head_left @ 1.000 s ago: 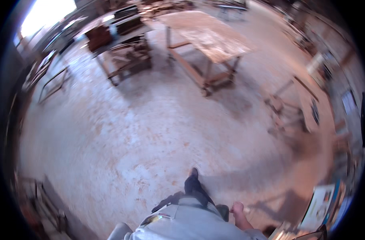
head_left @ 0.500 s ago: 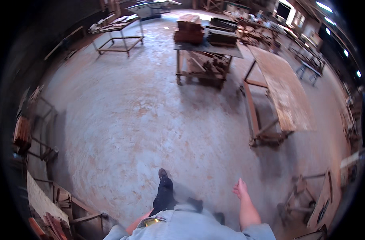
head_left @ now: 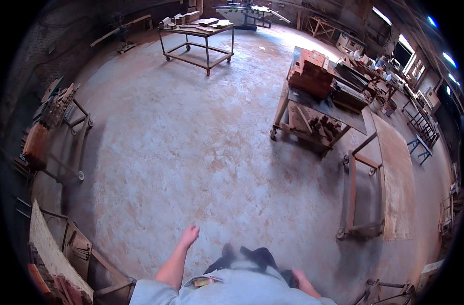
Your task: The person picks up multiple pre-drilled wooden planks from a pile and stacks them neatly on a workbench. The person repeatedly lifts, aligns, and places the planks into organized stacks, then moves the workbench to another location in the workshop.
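My left hand [head_left: 190,235] swings forward over the concrete floor [head_left: 191,152], its fingers curled in. Nothing shows in it. My right hand [head_left: 299,277] hangs low beside my right hip, next to my dark trousers; its fingers are mostly hidden. Neither hand touches any of the furniture. Ahead on the right stands a wheeled cart [head_left: 306,134] with stacked reddish-brown wood blocks [head_left: 311,73] on top and offcuts on its lower shelf.
At right a wheeled frame carries a wooden panel [head_left: 396,178]. Farther ahead is a metal-framed table [head_left: 206,61] with boards. Along the left stands a wheeled rack [head_left: 77,147] with wood pieces [head_left: 37,145]. A leaning board [head_left: 56,249] is at lower left. A large machine [head_left: 250,18] stands far back.
My left arm has swung forward and my right arm back beside my body. I have stepped forward, and the carts now sit closer and farther right in view.
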Motion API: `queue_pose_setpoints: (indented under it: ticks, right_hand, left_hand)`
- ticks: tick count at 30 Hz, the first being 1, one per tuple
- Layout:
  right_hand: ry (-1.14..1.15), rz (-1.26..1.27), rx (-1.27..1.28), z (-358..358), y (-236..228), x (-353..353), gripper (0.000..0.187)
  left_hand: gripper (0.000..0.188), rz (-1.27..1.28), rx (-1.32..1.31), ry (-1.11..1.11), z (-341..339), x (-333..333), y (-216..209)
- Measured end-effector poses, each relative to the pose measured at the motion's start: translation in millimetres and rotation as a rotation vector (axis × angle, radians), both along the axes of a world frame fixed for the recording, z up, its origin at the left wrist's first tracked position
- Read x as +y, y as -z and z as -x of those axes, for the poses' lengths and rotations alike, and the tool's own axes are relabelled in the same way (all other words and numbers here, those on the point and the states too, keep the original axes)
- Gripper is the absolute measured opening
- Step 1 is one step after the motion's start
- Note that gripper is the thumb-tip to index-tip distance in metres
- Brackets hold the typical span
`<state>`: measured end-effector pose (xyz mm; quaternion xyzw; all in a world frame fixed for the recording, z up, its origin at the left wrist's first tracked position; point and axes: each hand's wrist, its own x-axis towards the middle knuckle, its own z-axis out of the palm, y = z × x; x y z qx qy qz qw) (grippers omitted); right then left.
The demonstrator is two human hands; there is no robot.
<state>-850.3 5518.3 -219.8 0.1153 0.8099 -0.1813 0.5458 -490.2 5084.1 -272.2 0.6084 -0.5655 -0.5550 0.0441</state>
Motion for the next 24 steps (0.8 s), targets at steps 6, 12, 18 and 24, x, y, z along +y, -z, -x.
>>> queue_pose_setpoints:
  ticks: [6,12,18,24]
  right_hand:
    - [0.31,0.266,-0.011,78,20,-211,0.03]
    - [0.418,0.125,-0.146,198,88,-388,0.035]
    - [0.182,0.369,-0.163,267,76,-716,0.034]
    - [-0.075,0.554,-0.05,331,13,-1034,0.03]
  left_hand:
    - [0.053,0.11,-0.053,-0.08,54,-218,11]
    - [0.045,-0.086,-0.335,0.159,34,-258,42]
    - [0.049,-0.384,-0.35,-0.062,105,-407,-36]
    - [0.052,-0.48,-0.285,-0.146,158,-597,-4]
